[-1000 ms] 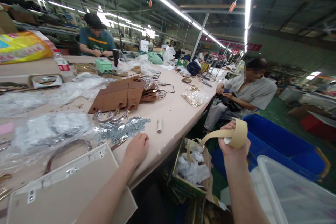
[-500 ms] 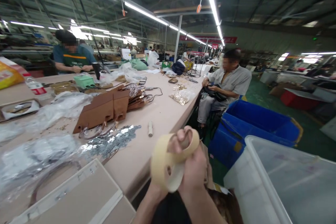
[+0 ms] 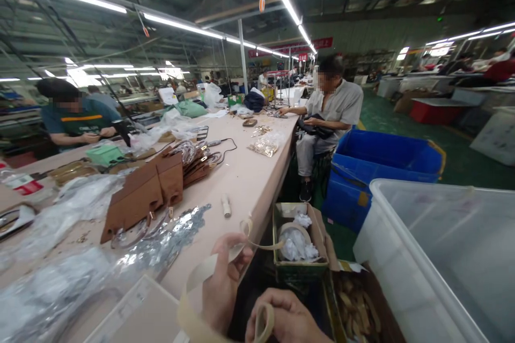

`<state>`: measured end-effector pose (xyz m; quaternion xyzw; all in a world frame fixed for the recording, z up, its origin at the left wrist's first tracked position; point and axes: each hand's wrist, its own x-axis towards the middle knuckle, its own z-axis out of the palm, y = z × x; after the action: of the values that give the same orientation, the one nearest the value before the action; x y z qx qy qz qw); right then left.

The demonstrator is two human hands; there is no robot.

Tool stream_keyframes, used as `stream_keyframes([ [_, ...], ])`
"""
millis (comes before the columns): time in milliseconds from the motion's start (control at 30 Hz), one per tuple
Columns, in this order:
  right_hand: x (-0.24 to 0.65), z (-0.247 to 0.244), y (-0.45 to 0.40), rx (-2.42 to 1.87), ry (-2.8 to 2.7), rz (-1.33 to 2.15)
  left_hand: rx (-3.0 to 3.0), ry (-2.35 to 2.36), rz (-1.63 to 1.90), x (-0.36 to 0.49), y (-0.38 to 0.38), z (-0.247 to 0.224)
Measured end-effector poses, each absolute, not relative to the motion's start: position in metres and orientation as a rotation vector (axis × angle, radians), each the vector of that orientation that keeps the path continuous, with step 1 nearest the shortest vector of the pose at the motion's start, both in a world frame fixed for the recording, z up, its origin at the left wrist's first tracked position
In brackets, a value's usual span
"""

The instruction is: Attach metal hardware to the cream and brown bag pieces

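**Hands working a cream strip at the bench edge**

My left hand pinches a long cream flat strip, which arcs up and trails toward the open green cardboard box below the pale pink bench. My right hand grips the strip's curled end. I judge the strip is being drawn out; feeding it on calls for alternating grips.

Both hands sit low and close together: left hand raised, fingers curled, pinching; right hand fisted just below.
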<state>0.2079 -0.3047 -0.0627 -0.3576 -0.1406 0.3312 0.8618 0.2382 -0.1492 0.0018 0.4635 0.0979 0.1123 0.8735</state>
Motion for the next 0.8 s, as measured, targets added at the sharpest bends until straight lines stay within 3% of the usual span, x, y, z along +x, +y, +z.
stream_keyframes([
  [333, 0.301, -0.207, -0.350, -0.568, 0.462, 0.612, 0.776, 0.136, 0.325, 0.232, -0.160, 0.077],
  [533, 0.355, -0.241, -0.341, -0.485, 0.651, 0.529, 0.722, -0.035, 0.314, 0.219, -0.162, 0.087],
  [800, 0.400, -0.268, -0.357, -0.510, 0.763, 0.452, 0.554, -0.414, 0.075, 0.185, -0.107, 0.088],
])
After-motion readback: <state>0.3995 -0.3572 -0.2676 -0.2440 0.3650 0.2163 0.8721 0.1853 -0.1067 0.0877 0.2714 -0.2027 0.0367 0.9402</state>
